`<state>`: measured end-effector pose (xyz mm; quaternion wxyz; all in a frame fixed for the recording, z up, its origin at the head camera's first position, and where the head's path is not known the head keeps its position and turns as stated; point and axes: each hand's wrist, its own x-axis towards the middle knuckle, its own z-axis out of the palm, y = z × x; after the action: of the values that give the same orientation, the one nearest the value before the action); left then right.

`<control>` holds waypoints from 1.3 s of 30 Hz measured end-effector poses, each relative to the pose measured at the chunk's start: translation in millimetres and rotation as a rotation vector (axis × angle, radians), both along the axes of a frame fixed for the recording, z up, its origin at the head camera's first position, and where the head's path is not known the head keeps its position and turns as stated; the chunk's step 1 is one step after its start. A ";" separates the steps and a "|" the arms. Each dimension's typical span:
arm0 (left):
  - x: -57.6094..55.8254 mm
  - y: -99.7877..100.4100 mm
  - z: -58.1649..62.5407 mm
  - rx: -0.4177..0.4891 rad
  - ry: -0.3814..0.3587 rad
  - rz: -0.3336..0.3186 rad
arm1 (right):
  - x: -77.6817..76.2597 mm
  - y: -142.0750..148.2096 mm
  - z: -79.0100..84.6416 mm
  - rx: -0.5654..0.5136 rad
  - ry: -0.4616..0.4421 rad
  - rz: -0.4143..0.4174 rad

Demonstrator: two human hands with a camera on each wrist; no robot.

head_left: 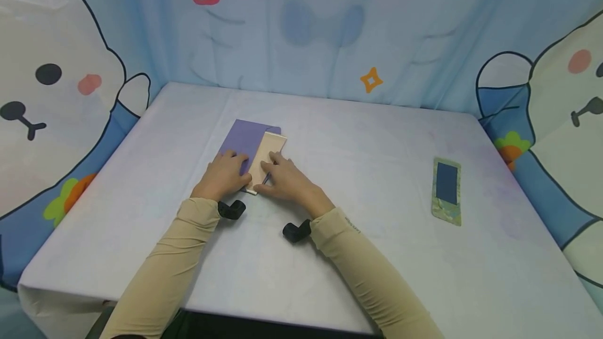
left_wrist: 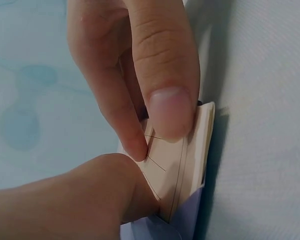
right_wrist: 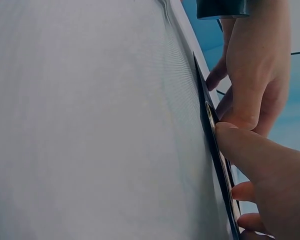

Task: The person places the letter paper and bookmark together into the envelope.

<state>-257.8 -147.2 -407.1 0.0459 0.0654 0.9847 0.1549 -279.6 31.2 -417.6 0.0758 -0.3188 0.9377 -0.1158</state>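
Note:
On the table, a purple cover (head_left: 245, 137) lies with a narrow cream paper pad (head_left: 268, 153) along its right side. Thin printed lines run across the cream surface (left_wrist: 177, 165) in the left wrist view. My left hand (head_left: 224, 172) rests on the purple part, its thumb reaching the pad's near left edge. From the other side, my right hand (head_left: 288, 179) presses on the pad, thumb at the near end and fingers spread further up. Seen low in the right wrist view, the dark cover edge (right_wrist: 221, 165) lies against the tablecloth, right thumb (right_wrist: 235, 137) along it.
A green patterned card (head_left: 446, 213) with a dark blue rectangle lies at the right of the white-covered table (head_left: 367, 182). Behind the table hangs a blue printed curtain (head_left: 282, 56). Black wrist mounts (head_left: 297, 232) sit below both hands.

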 end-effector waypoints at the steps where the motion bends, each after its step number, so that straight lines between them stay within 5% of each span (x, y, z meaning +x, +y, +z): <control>1: -0.2 -0.1 -0.3 -0.002 0.002 -0.001 | -0.4 0.0 -0.6 0.001 0.001 0.003; 39: -0.2 -0.1 -0.3 -0.022 -0.004 -0.010 | -9.2 3.2 -10.4 -0.053 0.004 0.012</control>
<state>-258.0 -147.3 -407.5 0.0492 0.0695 0.9859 0.1440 -288.9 34.4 -428.1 0.0663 -0.3267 0.9324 -0.1393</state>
